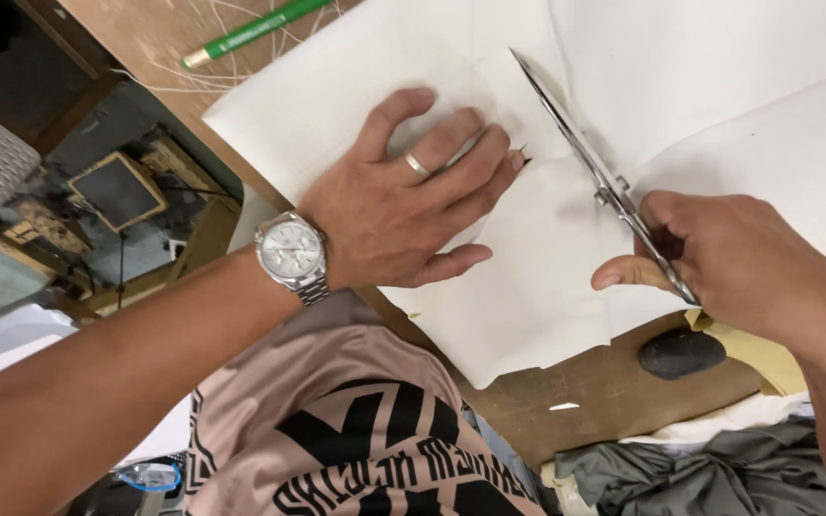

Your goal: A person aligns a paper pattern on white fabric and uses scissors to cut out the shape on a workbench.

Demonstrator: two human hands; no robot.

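The left hand [403, 205] was pressed flat and open on the white fabric [528, 277], so it was kept taut on the counter [614, 392]. Scissors [590, 167] were gripped tight by the right hand [733, 263], blades nearly shut over the cloth.

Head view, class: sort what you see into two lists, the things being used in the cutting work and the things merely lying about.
In use:
- white fabric sheet, pressed flat by the left hand
- scissors, held in the right hand

Lying about:
- green pencil
- dark smooth stone
- yellow paper piece
- grey-green cloth
- loose white threads
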